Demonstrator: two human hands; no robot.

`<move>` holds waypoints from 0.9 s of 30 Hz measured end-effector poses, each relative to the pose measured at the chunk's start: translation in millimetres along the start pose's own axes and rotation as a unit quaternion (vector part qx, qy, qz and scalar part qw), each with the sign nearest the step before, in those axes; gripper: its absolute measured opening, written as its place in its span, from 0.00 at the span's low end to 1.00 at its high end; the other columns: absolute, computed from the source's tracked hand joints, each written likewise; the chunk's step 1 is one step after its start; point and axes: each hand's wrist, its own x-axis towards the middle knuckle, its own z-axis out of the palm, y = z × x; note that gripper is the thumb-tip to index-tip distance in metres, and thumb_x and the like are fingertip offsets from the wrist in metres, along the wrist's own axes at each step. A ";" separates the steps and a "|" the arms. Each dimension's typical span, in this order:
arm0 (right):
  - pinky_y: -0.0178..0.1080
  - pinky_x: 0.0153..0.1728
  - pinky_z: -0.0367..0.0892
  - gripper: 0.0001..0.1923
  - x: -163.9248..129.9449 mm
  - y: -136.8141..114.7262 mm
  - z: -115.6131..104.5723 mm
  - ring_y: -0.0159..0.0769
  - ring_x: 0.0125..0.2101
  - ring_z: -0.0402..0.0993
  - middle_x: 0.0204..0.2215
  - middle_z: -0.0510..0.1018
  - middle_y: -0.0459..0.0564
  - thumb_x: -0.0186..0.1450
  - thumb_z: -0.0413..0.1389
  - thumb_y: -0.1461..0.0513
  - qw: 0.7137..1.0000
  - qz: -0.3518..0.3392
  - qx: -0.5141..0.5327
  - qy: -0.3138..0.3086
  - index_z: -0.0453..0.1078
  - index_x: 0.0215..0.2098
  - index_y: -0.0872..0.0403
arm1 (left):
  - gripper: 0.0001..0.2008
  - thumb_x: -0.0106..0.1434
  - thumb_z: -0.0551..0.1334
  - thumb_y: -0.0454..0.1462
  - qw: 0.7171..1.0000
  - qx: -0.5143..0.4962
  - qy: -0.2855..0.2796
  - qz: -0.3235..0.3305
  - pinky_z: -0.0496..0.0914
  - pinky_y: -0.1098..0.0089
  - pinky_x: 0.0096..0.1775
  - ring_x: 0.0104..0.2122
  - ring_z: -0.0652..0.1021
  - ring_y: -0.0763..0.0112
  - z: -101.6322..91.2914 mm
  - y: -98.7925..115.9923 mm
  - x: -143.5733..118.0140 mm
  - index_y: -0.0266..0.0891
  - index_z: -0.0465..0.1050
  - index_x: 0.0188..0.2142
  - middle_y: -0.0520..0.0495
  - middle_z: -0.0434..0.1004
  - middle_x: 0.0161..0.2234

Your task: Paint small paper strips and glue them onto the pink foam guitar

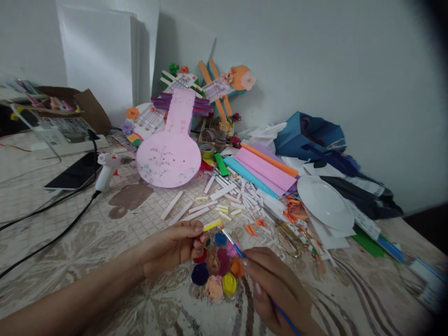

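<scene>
Between the thumb and fingers of my left hand (182, 243) is a small strip (212, 226), yellow along its face. My right hand (276, 289) grips a blue-handled paintbrush (239, 252), its bristles close to the strip's right end; whether they touch I cannot tell. Below both hands sits a round paint palette (213, 262) with several colours, among them yellow, orange, pink, red and dark blue. Several white strips (198, 213) lie just beyond, some with yellow on them.
A pink guitar-shaped craft piece (169, 158) stands behind, with other decorated ones leaning at the wall. On the left are a white glue gun (107, 171), its cord and a black tablet (72, 171). Coloured sheets (261, 170), a white plate (325, 202) and a blue bag (308, 135) crowd the right.
</scene>
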 end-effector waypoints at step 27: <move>0.41 0.34 0.71 0.12 12.5 -7.0 -2.4 0.37 0.33 0.75 0.31 0.78 0.51 0.65 0.45 0.66 0.950 0.221 0.186 0.120 0.70 0.40 0.54 | 0.08 0.52 0.68 0.32 0.999 0.029 -0.015 -0.003 0.63 0.80 0.28 0.23 0.69 0.80 -2.7 1.0 -2.9 0.32 0.69 0.27 0.47 0.70 0.25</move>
